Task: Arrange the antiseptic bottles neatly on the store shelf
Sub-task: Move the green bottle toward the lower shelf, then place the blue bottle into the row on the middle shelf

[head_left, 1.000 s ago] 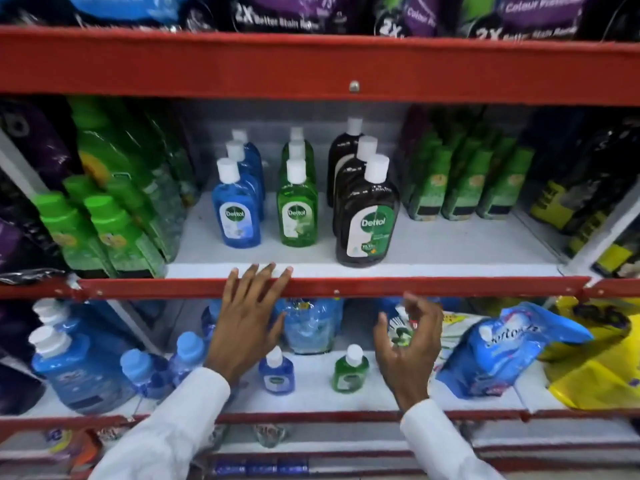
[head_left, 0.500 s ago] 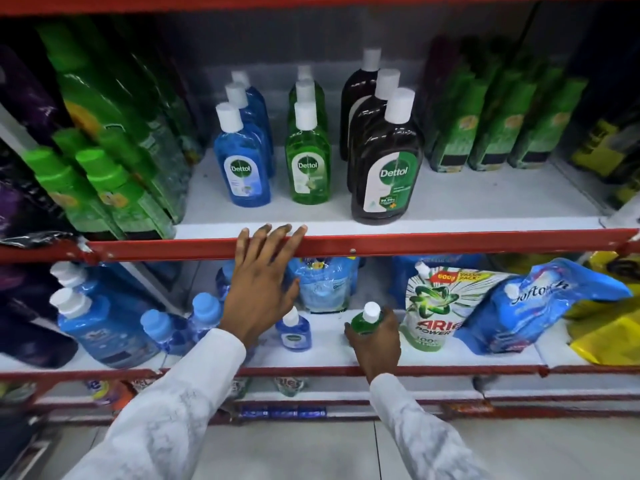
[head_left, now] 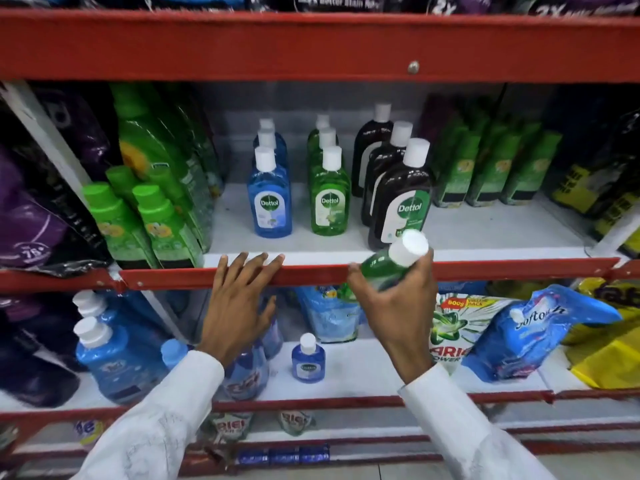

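My right hand (head_left: 394, 306) grips a small green antiseptic bottle (head_left: 391, 261) with a white cap, tilted, at the level of the middle shelf's red front rail (head_left: 311, 273). My left hand (head_left: 239, 303) rests with spread fingers on that rail, holding nothing. On the middle shelf stand three rows going back: blue bottles (head_left: 270, 206), green bottles (head_left: 329, 202) and dark brown bottles (head_left: 400, 202). A small blue antiseptic bottle (head_left: 307, 360) stands alone on the lower shelf (head_left: 363, 372).
Green-capped detergent bottles (head_left: 145, 223) crowd the middle shelf's left; green packs (head_left: 491, 168) stand at its right. The lower shelf holds large blue bottles (head_left: 107, 362), a detergent pouch (head_left: 453, 327), a blue refill pouch (head_left: 533, 330) and a yellow bag (head_left: 609, 341).
My right hand took the small green bottle off the lower shelf and lifted it to the middle shelf's rail. My left hand stayed on the rail.
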Tool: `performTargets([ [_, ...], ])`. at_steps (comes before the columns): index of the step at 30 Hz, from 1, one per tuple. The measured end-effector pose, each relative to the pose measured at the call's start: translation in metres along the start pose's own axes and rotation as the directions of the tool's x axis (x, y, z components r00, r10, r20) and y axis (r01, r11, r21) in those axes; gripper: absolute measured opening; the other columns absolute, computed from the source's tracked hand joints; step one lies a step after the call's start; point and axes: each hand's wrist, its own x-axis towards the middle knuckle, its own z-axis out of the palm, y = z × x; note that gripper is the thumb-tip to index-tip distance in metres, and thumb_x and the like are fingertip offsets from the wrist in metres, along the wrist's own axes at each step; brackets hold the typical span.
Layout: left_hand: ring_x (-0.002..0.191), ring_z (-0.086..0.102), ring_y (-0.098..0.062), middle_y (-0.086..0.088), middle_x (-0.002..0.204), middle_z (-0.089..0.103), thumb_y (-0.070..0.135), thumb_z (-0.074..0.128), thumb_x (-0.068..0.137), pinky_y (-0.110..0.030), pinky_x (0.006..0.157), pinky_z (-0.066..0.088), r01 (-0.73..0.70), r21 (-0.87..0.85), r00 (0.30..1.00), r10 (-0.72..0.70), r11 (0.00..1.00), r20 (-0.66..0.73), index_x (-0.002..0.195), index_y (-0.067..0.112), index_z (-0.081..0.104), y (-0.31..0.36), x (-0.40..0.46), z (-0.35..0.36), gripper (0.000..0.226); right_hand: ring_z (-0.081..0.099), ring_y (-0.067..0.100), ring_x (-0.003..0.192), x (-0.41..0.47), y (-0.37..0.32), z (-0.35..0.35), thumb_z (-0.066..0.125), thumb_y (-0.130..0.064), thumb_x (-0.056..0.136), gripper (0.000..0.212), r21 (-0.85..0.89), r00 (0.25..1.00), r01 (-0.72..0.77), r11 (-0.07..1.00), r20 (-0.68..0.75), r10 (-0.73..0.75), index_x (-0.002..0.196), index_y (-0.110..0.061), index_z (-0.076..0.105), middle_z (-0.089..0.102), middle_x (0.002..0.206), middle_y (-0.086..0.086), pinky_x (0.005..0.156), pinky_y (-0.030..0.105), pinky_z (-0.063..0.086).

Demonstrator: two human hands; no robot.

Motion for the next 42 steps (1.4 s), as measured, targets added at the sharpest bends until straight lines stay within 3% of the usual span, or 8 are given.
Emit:
performTargets([
  [6, 0.136, 0.04, -0.025, 0.002, 0.143, 0.052, 0.03, 0.066, 0.083, -0.049, 0.124, 0.017, -0.01, -0.072, 1.0, 0.012, 0.997, 0.021, 0.149, 0.037, 0.029, -0.015, -0.004, -0.01, 0.076, 0.065, 0.021, 0.09, 0.055, -0.059, 0.035, 0.079, -0.046, 0.069, 0.069, -0.075, 0.991, 0.084, 0.994, 0.108, -0.075, 0.119, -0.014, 0.043, 0.065, 0.108, 0.002, 0.077, 0.034, 0.054],
  [10, 0.133, 0.042, -0.024, 0.005, 0.142, 0.053, 0.032, 0.067, 0.08, -0.048, 0.124, 0.018, -0.003, -0.122, 0.998, 0.01, 0.992, 0.054, 0.148, 0.04, 0.027, -0.018, -0.003, -0.012, 0.08, 0.067, 0.032, 0.098, 0.074, -0.052, 0.073, 0.081, -0.045, 0.066, 0.07, -0.138, 0.991, 0.017, 0.99, 0.134, 0.001, 0.113, -0.008, 0.046, 0.066, 0.111, 0.011, 0.082, 0.043, 0.057],
  [18, 0.131, 0.042, -0.023, 0.005, 0.142, 0.052, 0.033, 0.065, 0.079, -0.048, 0.122, 0.022, -0.026, -0.146, 0.997, 0.036, 0.989, 0.063, 0.149, 0.039, 0.027, -0.019, -0.005, -0.01, 0.08, 0.069, 0.034, 0.094, 0.076, -0.037, 0.095, 0.083, -0.046, 0.063, 0.072, -0.28, 0.994, 0.0, 0.96, 0.103, 0.029, 0.114, -0.009, 0.048, 0.069, 0.105, 0.012, 0.077, 0.039, 0.056],
  [24, 0.129, 0.046, -0.025, 0.003, 0.141, 0.055, 0.032, 0.067, 0.078, -0.049, 0.12, 0.026, -0.033, -0.137, 0.999, 0.038, 0.99, 0.036, 0.149, 0.036, 0.031, -0.019, -0.006, -0.008, 0.08, 0.052, 0.034, 0.12, 0.065, -0.032, 0.089, 0.084, -0.051, 0.064, 0.094, -0.336, 0.996, 0.054, 0.94, 0.081, -0.029, 0.134, -0.005, 0.042, 0.058, 0.131, 0.015, 0.096, 0.046, 0.051],
  [28, 0.133, 0.043, -0.028, 0.0, 0.144, 0.051, 0.033, 0.067, 0.079, -0.052, 0.122, 0.023, -0.048, -0.079, 0.998, 0.052, 0.996, 0.047, 0.15, 0.035, 0.028, -0.02, -0.009, -0.007, 0.081, 0.042, 0.03, 0.13, 0.037, -0.021, 0.069, 0.081, -0.053, 0.069, 0.105, -0.31, 0.994, 0.104, 0.945, 0.016, -0.104, 0.147, -0.006, 0.029, 0.049, 0.143, 0.012, 0.105, 0.041, 0.041],
  [33, 0.137, 0.037, -0.032, -0.006, 0.144, 0.047, 0.035, 0.065, 0.081, -0.054, 0.122, 0.02, -0.006, 0.026, 1.0, 0.006, 1.0, 0.019, 0.15, 0.034, 0.025, -0.034, -0.02, -0.007, 0.079, 0.048, 0.022, 0.118, -0.031, 0.023, 0.055, 0.073, -0.039, 0.078, 0.076, -0.199, 0.987, 0.137, 0.971, -0.054, -0.15, 0.141, -0.013, 0.04, 0.056, 0.131, 0.005, 0.1, 0.032, 0.041],
  [37, 0.141, 0.032, -0.032, -0.005, 0.147, 0.043, 0.034, 0.064, 0.079, -0.054, 0.124, 0.016, -0.026, 0.035, 0.999, 0.025, 0.999, 0.039, 0.152, 0.035, 0.019, -0.037, -0.022, -0.007, 0.085, 0.049, 0.03, 0.119, -0.085, 0.088, 0.074, 0.067, -0.026, 0.069, 0.069, -0.203, 0.986, 0.015, 0.979, 0.168, 0.019, 0.133, -0.01, 0.045, 0.054, 0.129, 0.01, 0.101, 0.043, 0.043],
  [42, 0.142, 0.028, -0.034, -0.005, 0.15, 0.039, 0.035, 0.07, 0.072, -0.057, 0.124, 0.011, -0.041, 0.04, 0.996, 0.038, 0.998, 0.076, 0.153, 0.034, 0.016, -0.038, -0.019, -0.01, 0.097, 0.049, 0.035, 0.125, -0.107, 0.13, 0.115, 0.08, -0.03, 0.065, 0.078, -0.328, 0.807, -0.228, 0.917, 0.463, 0.367, 0.133, -0.01, 0.047, 0.055, 0.133, 0.012, 0.097, 0.041, 0.046],
])
